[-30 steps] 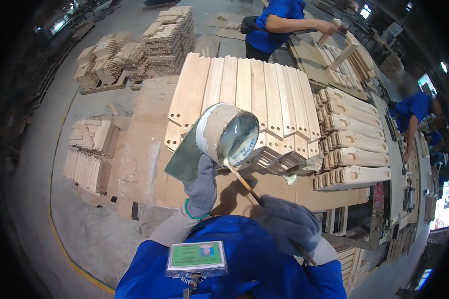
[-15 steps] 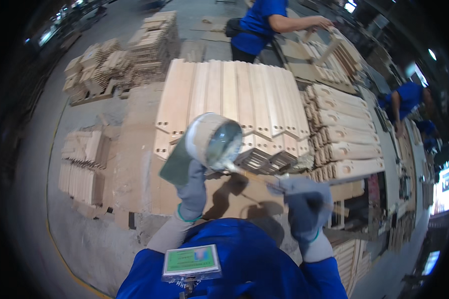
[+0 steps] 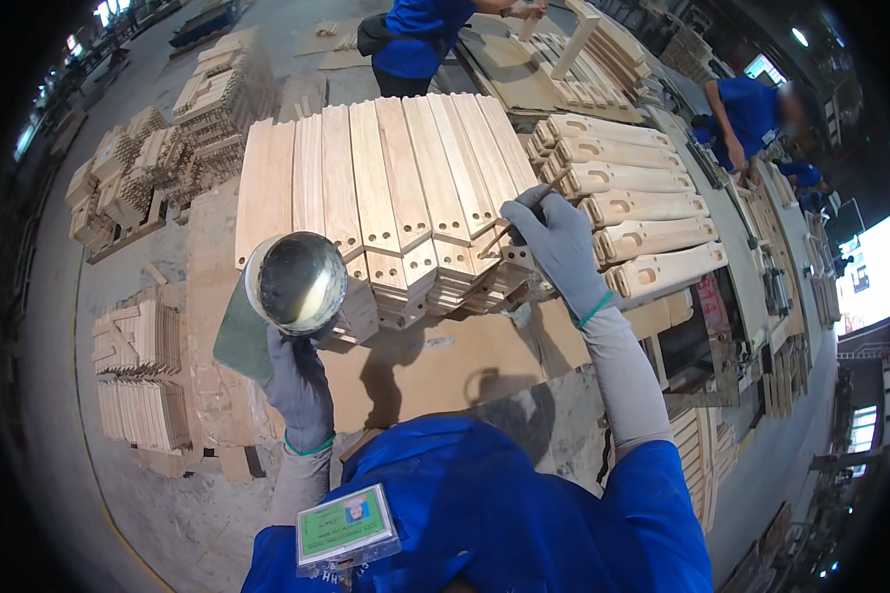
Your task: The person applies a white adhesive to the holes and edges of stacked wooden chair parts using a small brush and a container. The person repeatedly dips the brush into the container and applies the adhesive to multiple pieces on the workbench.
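Observation:
My left hand (image 3: 302, 385), in a grey glove, is closed round a tin can (image 3: 257, 287) that tilts and shows a whitish liquid inside. A flat dark green sheet (image 3: 239, 334) sticks out beside the can, on the same hand's side. Between the fingers of my gloved right hand (image 3: 561, 242) is a thin wooden-handled brush (image 3: 494, 240). Its lower end is at the drilled ends of the stacked wooden slats (image 3: 366, 173); whether it touches them I cannot tell. The slats lie side by side in layers, with pairs of dark holes near their angled ends.
Slotted wooden pieces (image 3: 653, 232) are stacked right of the slats. Cardboard (image 3: 435, 371) lies under the work. More wood stacks (image 3: 138, 341) stand on the floor at left. One co-worker (image 3: 415, 40) handles a wooden frame at the back; another (image 3: 747, 114) is at right.
The brush has come out of the can and moved right and away from me to the slats' ends. My left hand with the can has moved left. The view has shifted right.

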A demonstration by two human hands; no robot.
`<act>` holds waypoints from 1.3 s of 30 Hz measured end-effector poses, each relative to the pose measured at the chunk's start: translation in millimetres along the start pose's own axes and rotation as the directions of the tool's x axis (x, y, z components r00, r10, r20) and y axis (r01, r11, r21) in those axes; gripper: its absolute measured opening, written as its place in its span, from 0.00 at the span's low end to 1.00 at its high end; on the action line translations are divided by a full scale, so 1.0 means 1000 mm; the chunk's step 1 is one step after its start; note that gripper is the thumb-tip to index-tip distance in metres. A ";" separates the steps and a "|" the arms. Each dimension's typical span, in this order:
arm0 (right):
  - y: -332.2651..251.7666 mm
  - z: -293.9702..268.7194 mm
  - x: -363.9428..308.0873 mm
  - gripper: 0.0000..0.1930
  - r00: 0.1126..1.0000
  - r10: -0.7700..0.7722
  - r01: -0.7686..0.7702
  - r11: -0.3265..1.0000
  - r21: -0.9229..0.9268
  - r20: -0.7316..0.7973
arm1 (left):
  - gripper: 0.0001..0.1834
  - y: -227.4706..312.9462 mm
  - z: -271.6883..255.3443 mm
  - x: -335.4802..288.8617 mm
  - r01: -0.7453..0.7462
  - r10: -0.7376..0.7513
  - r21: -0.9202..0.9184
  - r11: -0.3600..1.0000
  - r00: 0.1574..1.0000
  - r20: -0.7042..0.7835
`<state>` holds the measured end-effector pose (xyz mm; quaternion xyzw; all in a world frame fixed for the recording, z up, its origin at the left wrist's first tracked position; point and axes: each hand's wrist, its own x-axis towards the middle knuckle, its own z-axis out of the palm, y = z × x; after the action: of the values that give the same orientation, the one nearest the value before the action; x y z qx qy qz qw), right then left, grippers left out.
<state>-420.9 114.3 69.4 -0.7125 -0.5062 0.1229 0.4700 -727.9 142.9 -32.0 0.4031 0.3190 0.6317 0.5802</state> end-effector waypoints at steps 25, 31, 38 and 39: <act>0.026 -0.004 0.014 0.14 0.991 -0.080 0.095 0.985 -0.146 0.108 | 0.21 0.011 0.011 -0.001 -0.051 0.050 0.016 0.999 0.997 0.059; 0.003 -0.011 0.013 0.14 0.997 -0.010 0.013 1.000 -0.028 0.082 | 0.21 0.002 -0.001 -0.006 -0.084 0.080 0.123 0.989 0.996 0.040; 0.018 0.004 0.013 0.14 0.985 -0.102 0.117 0.987 -0.106 0.142 | 0.22 0.011 0.016 -0.007 -0.063 0.063 0.014 0.998 0.998 0.018; 0.017 0.005 0.013 0.14 0.985 -0.100 0.114 0.989 -0.097 0.143 | 0.22 0.012 0.014 -0.007 -0.073 0.071 0.054 0.996 0.997 0.028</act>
<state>-407.9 126.9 56.9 -0.6977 -0.5808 0.1195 0.4020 -720.9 133.3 -15.8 0.4384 0.3140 0.6378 0.5499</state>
